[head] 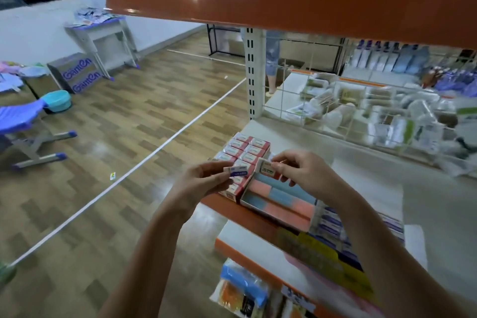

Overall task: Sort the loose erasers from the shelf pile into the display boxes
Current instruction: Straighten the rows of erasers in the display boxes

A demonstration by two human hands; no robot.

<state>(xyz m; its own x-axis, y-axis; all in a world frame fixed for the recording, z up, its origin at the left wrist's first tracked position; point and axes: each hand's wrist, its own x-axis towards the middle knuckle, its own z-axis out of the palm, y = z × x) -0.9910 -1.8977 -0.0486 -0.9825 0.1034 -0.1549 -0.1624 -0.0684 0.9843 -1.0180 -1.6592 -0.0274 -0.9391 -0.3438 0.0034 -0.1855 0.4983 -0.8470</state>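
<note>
Plainly, the main risk is a mix-up: the left hand [206, 181] pinches a blue-banded eraser [238, 170] and the right hand [299, 170] pinches a pink-ended eraser [268, 169] marked 2B, both held just above the seam between two display boxes, so either could drop into the wrong one. A loose fingertip hold could also let one fall off the near shelf edge [258, 217] to the floor. The red box [245, 155] on the left is nearly full of white-labelled erasers in two neat rows. The white box [277, 201] to its right holds pink and blue erasers lying flat. Further right, a clear box [329, 222] holds blue-banded ones, partly hidden by the right forearm. No loose pile is clearly in view.
</note>
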